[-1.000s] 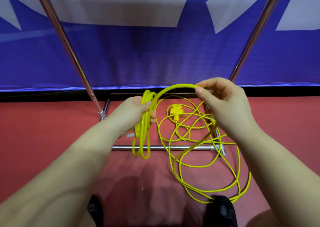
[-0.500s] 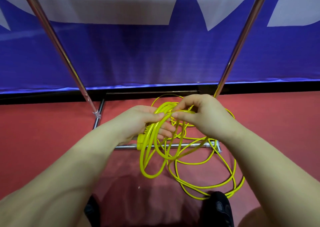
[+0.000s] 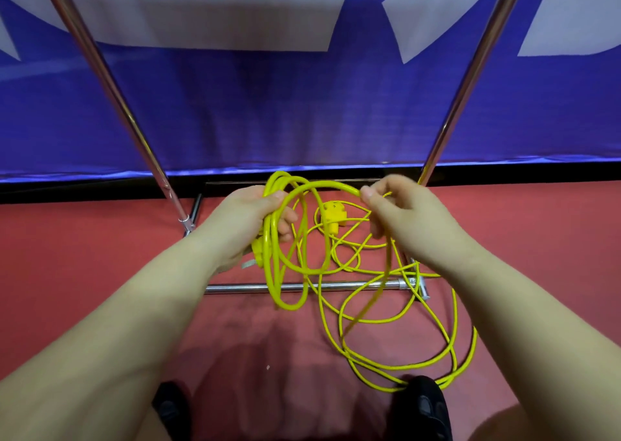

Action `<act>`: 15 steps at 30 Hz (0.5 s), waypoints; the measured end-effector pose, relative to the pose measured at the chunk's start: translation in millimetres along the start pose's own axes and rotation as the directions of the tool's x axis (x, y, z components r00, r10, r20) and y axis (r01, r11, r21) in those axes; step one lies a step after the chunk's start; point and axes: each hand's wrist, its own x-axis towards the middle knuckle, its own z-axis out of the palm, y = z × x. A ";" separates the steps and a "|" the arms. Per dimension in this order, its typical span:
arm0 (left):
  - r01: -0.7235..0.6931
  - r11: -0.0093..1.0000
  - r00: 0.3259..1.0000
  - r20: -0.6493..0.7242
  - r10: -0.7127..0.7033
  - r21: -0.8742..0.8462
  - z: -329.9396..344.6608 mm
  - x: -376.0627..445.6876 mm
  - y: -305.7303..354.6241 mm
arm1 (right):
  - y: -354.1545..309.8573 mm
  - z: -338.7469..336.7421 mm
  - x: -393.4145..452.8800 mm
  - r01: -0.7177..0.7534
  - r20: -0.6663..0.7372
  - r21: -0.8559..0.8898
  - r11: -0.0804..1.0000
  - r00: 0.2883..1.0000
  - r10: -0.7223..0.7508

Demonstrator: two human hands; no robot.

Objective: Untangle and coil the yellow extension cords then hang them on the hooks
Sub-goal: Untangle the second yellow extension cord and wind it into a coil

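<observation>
Hands are apart again; half a second ago they met at the bundle. My left hand (image 3: 250, 220) grips the coil (image 3: 279, 255), fingers curled round several loops that hang down past the front rail (image 3: 255, 287) of the rack. More loops in that bundle than a second ago. A plug (image 3: 258, 250) sits under the left palm, partly hidden.

My right hand (image 3: 400, 215) has pulled away to the right and pinches the cord (image 3: 336, 185) between thumb and fingers. That strand arcs from the coil across to the right hand, then drops blurred toward the floor (image 3: 84, 272).

The loose tangle (image 3: 396, 323) lies on the floor in front of and over the rail, reaching back to my right shoe (image 3: 420, 407). The socket (image 3: 332, 217) is in view again on the floor between the hands; it was covered half a second ago.

Both rack poles, left pole (image 3: 111, 91) and right pole (image 3: 470, 81), rise in front of the blue banner (image 3: 285, 104). Hooks are out of view. Left shoe (image 3: 171, 407) at the bottom edge.
</observation>
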 end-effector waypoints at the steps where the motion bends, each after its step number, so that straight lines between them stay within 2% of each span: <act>1: 0.005 1.000 1.000 0.012 -0.005 0.025 0.7 -1.0 0.8 | -0.2 0.0 2.1 0.036 -0.073 0.077 0.996 0.997 -0.031; 3: 0.035 0.999 0.995 0.093 -0.037 0.026 2.3 -2.2 2.0 | 0.4 -1.3 4.6 0.066 -0.161 0.148 0.987 0.986 -0.042; 6: 0.097 0.995 0.971 0.224 -0.088 -0.030 4.3 -4.6 3.7 | 4.0 -5.0 7.7 0.041 -0.184 0.133 0.990 0.983 -0.016; 10: 0.118 0.993 0.940 0.325 -0.104 -0.023 10.9 -9.5 2.9 | 3.1 0.7 5.0 0.046 0.009 0.074 0.996 0.999 -0.047; 15: 0.040 0.985 0.907 0.408 -0.107 0.170 18.8 -11.3 -6.9 | -7.4 26.6 -10.9 0.115 0.184 -0.140 0.983 0.979 -0.088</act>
